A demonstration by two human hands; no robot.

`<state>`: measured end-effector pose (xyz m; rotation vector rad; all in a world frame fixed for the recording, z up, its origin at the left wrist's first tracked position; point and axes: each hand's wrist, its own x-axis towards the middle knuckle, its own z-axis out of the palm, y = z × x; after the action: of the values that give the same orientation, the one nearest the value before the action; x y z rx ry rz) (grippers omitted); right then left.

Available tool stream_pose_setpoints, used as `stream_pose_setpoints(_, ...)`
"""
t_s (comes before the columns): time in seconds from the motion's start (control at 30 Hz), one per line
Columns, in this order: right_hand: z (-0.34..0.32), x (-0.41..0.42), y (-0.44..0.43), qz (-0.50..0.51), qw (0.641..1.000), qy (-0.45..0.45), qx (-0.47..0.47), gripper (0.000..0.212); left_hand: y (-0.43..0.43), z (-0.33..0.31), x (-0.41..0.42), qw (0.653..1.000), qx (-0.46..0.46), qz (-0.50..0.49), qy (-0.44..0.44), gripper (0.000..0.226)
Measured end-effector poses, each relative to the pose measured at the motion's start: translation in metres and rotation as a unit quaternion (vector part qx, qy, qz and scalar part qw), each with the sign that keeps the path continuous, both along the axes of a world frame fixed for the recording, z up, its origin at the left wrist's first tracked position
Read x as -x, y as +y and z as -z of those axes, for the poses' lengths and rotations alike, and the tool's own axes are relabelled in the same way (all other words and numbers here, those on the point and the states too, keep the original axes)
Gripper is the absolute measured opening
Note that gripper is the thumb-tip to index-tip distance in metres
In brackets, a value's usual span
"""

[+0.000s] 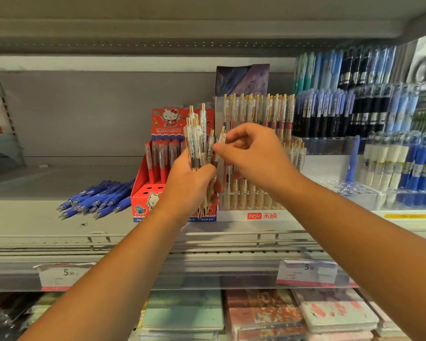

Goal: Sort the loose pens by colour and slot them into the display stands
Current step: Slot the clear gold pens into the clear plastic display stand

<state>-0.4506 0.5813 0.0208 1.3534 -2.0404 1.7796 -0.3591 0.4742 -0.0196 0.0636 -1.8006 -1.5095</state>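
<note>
While the left hand [190,183] grips a bundle of clear pens [194,143] upright before the red stand [143,200], the right hand [253,153] pinches the top of a single pen [221,137] at the bundle's edge between thumb and fingertips.

Step in hand: drawing one pen out, likely for the white stand [256,215] just behind, stocked with like pens.

Next move: needs a free slot, tip-down entry.

Pens: transparent barrels, gold clips, barcode labels.

Blue pens [96,198]: loose on the shelf [35,217], left, unsorted.
</note>
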Motion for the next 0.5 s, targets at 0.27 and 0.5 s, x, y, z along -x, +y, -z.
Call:
stream_pose_setpoints(0.27,0.004,0.001,0.005,-0.050,0.992,-0.110,0.026,0.013,0.004,0.001,-0.001,1.000,0.007,-0.008,-0.002,0.027)
stream_pose_setpoints(0.5,-0.005,0.015,0.014,-0.006,0.997,-0.061,0.050,0.027,-0.003,0.002,0.004,0.996,0.009,-0.084,-0.003,0.013)
